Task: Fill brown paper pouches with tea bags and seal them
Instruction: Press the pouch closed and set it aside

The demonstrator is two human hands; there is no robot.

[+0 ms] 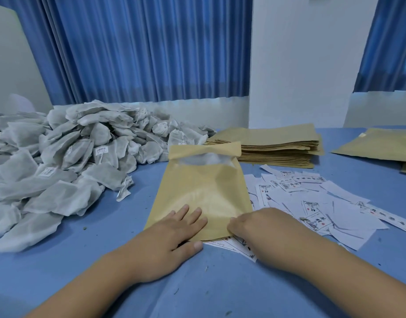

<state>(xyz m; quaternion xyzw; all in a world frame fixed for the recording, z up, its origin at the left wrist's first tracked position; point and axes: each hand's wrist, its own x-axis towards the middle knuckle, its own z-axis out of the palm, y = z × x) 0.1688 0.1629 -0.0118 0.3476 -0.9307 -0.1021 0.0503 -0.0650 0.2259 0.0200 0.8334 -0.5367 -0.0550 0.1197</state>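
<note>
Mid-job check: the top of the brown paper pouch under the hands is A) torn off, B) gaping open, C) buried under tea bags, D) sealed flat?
B: the brown paper pouch shows a gaping far mouth with pale lining, while the left hand presses its near end.

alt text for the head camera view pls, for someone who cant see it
A brown paper pouch lies flat on a blue table, mouth open at the far end; the left hand presses flat on its near part, the right hand curls at its near right edge. Tea bags are heaped at left, empty pouches stacked behind, printed slips scattered at right.
</note>
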